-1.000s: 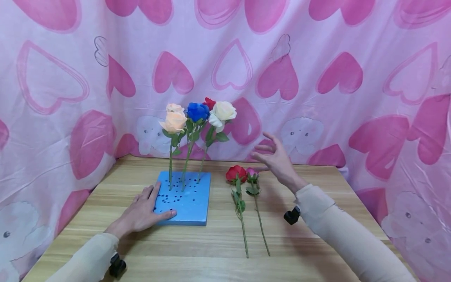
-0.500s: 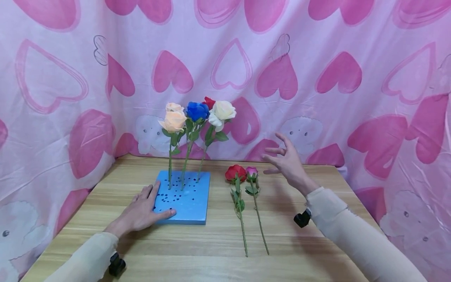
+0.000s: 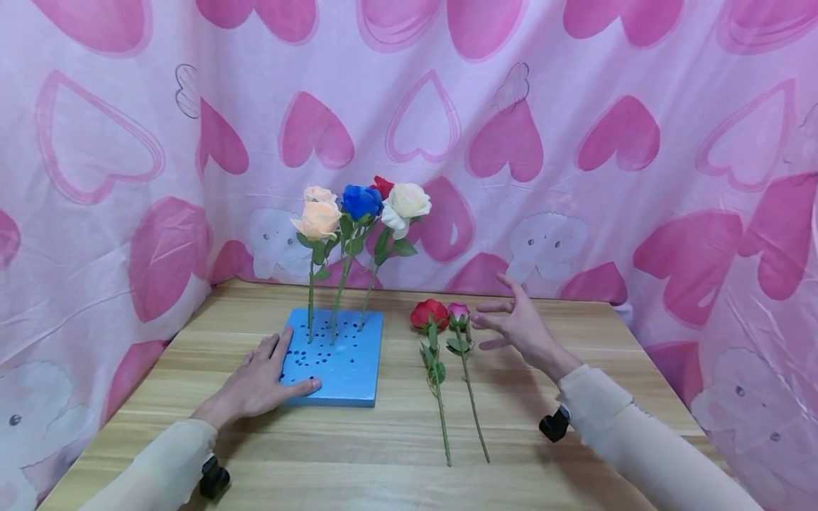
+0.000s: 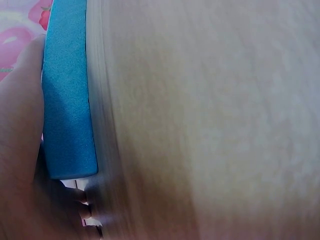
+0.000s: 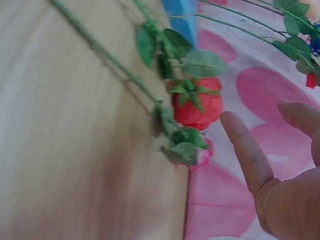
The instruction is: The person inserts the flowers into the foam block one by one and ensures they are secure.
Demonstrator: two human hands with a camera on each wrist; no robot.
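My left hand (image 3: 258, 380) rests on the left edge of a blue foam block (image 3: 348, 376), thumb over its top and the other fingers along its side. Peach roses (image 3: 318, 218), a blue rose (image 3: 361, 202), a white rose (image 3: 407, 201) and a red rose (image 3: 383, 187) stand upright in the block's holes. My right hand (image 3: 524, 330) hovers just right of a pink rose (image 3: 459, 314), fingers spread and holding nothing. Left of that one lies another red rose (image 3: 429, 315). In the right wrist view the lying red rose (image 5: 197, 107) shows near my fingers.
The wooden table (image 3: 307, 454) carries the block and the two lying roses, their stems pointing toward me. A pink heart-patterned curtain (image 3: 428, 106) closes off the back and sides.
My right hand has moved right, then lowered toward the table beside the pink rose, fingers still spread. The left hand stays on the foam block.
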